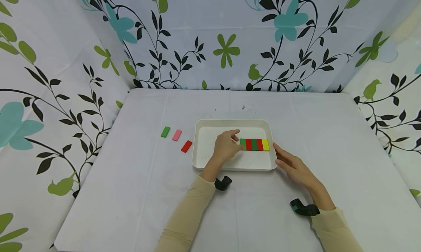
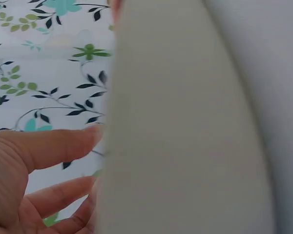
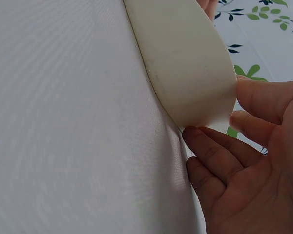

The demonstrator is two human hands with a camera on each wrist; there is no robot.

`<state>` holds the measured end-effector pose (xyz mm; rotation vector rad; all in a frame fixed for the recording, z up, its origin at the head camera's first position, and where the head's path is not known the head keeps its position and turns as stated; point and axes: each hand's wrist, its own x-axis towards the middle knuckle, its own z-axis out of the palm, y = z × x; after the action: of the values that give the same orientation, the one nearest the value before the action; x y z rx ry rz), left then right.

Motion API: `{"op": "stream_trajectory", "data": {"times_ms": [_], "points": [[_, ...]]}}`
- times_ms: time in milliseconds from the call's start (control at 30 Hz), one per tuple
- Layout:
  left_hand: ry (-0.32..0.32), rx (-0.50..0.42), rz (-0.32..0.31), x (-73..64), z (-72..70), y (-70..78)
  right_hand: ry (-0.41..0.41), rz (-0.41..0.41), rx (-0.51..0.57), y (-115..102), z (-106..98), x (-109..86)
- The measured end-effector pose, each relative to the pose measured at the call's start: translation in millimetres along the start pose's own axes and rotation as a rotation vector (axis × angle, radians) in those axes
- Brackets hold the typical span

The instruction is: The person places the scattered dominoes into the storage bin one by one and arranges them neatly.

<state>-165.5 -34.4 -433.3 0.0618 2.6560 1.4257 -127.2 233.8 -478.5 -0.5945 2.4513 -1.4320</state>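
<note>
On the near half of the white table (image 1: pixel 131 208), a cream tray (image 1: pixel 250 165) holds a row of coloured blocks (image 1: pixel 254 144) toward its right end: green, red, green, red, yellow from left to right. The left hand (image 1: pixel 227 146) reaches over the tray's near wall to the left end of the row, its thumb and index finger spread apart. The thumb overlaps the near corner of the leftmost green block, and whether it presses on it is hard to tell. In the left wrist view the tray's wall, large and blurred, hides the fingertips and all the blocks.

The right hand (image 1: pixel 296 169) rests against the tray's right end, fingers and thumb loosely extended and touching the wall. The right wrist view shows fingertips low beside the table and the thumb up at the rim; the inside of the tray is hidden there.

To the left of the tray lie three separate blocks: a green block (image 1: pixel 165 131) farthest off, a pink block (image 1: pixel 177 135), and a red block (image 1: pixel 186 146) nearest the tray. Both sleeves (image 1: pixel 189 215) are cut off by the near edge. The small dark specks (image 1: pixel 243 107) at the far side are too small to identify.
</note>
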Motion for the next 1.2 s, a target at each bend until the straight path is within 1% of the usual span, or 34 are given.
{"op": "stream_trajectory", "data": {"times_ms": [67, 200, 300, 400, 467, 600, 667, 833, 933, 1033, 1200], "points": [[-0.003, -0.017, 0.057, -3.0, -10.1, -0.2, 0.002, 0.001, -0.004, 0, 0, 0.2], [0.011, -0.013, 0.124, -8.5, -36.7, -0.3, 0.005, 0.002, -0.012, 0, 0, 0.0], [0.04, 0.001, 0.14, -12.1, -60.6, -2.3, 0.006, -0.002, -0.02, 0, 1, -0.1], [0.079, 0.004, 0.154, -16.2, -86.9, -8.7, 0.005, 0.001, -0.028, 0, 1, -0.1], [0.108, 0.008, 0.163, -18.7, -105.2, -15.5, 0.005, 0.006, -0.036, -1, 0, 0.0], [0.152, 0.03, 0.127, -21.4, -138.6, -34.7, 0.004, 0.014, -0.042, -1, 0, -0.1], [0.164, 0.042, 0.089, -21.6, -153.1, -46.2, 0.004, 0.016, -0.042, -2, 0, -0.1], [0.178, 0.068, 0.025, -21.2, -182.6, -74.0, 0.006, 0.007, -0.035, -2, -1, -0.2], [0.177, 0.09, 0.0, -19.8, -196.6, -89.1, 0.007, 0.005, -0.032, -1, 0, -0.1], [0.162, 0.089, -0.045, -18.1, -207.3, -103.0, 0.005, 0.004, -0.025, -1, 0, -0.3], [0.125, 0.064, -0.126, -15.6, -216.8, -121.5, -0.001, -0.011, -0.013, 0, 0, -0.5]]}}
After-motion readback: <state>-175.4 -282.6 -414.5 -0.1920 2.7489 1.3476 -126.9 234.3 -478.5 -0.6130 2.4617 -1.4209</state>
